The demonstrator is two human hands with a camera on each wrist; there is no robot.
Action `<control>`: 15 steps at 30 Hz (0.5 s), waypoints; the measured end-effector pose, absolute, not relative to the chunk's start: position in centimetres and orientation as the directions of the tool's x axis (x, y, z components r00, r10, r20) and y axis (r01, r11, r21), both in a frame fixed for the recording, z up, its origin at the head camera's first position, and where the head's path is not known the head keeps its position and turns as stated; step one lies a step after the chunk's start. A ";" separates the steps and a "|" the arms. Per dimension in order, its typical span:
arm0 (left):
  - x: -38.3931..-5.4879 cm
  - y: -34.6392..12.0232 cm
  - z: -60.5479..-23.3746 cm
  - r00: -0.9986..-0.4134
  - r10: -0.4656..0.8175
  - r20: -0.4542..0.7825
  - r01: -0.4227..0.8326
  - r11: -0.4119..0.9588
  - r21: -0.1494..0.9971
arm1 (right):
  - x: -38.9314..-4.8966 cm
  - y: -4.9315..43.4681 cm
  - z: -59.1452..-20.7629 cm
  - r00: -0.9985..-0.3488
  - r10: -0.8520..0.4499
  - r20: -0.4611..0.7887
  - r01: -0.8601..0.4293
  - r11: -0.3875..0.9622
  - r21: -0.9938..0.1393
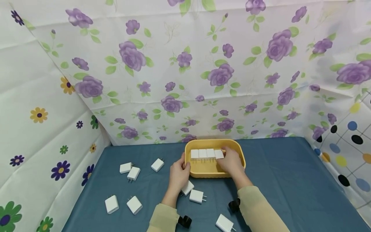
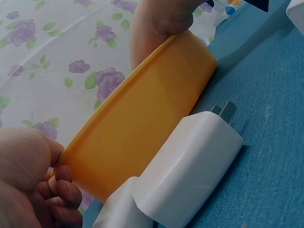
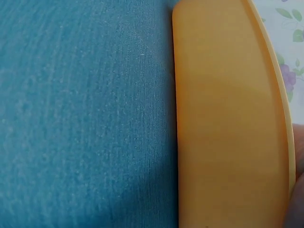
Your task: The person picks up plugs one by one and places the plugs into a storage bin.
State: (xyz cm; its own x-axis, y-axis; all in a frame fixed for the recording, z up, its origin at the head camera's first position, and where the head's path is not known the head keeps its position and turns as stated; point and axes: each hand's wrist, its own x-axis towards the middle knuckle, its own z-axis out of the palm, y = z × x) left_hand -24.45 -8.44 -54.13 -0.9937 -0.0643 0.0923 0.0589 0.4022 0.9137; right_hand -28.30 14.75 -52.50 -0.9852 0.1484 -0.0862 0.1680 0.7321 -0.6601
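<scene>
A yellow tray [image 1: 203, 175] stands at the back of the table. Inside it several white plug chargers [image 1: 202, 154] form a row, metal prongs toward the front. My left hand [image 1: 178, 173] holds the tray's left side; in the left wrist view its thumb and fingers pinch the rim. Reaching over the front wall, my right hand [image 1: 232, 161] grips the charger [image 1: 219, 154] at the row's right end. The right wrist view has mostly the tray's outer wall [image 3: 228, 114], which hides most of that hand.
Two chargers, one of them a white charger [image 1: 197, 196], lie just in front of the tray beside my left wrist. Another charger [image 1: 224, 223] is near the front edge. Several more, including a charger [image 1: 134, 205], are scattered over the left side of the blue cloth [image 1: 278, 187]. Flowered sheets [image 1: 185, 80] wall the table.
</scene>
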 end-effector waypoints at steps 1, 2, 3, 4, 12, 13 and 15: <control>-24.4 -8.5 -54.2 -0.994 -0.066 0.092 0.058 0.403 0.913 | -28.3 14.7 -52.6 -0.985 0.149 -0.087 0.169 0.734 -0.658; -24.4 -8.5 -54.2 -0.993 -0.065 0.098 0.063 0.405 0.912 | -28.3 14.7 -52.6 -0.985 0.148 -0.088 0.169 0.733 -0.659; -24.4 -8.5 -54.2 -0.993 -0.065 0.099 0.064 0.405 0.912 | -28.3 14.7 -52.6 -0.985 0.147 -0.089 0.169 0.732 -0.660; -24.4 -8.5 -54.2 -0.993 -0.063 0.100 0.066 0.405 0.912 | -28.3 14.7 -52.7 -0.985 0.148 -0.091 0.171 0.729 -0.663; -24.4 -8.5 -54.2 -0.995 -0.060 0.082 0.052 0.392 0.918 | -28.6 14.8 -52.8 -0.982 0.151 -0.109 0.185 0.721 -0.668; -24.4 -8.5 -54.3 -0.995 -0.063 0.081 0.050 0.391 0.919 | -28.6 14.8 -52.8 -0.983 0.151 -0.108 0.184 0.722 -0.667; -24.3 -8.5 -54.4 -0.994 -0.065 0.085 0.053 0.391 0.919 | -28.6 14.8 -53.0 -0.983 0.146 -0.109 0.181 0.727 -0.662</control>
State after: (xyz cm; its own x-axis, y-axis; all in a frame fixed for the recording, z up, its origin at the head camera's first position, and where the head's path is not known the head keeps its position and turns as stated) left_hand -24.28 -8.48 -54.36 -0.9942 -0.0654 0.0851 0.0529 0.3915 0.9187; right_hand -28.60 14.81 -52.96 -0.9833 0.1458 -0.1093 0.1814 0.7268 -0.6625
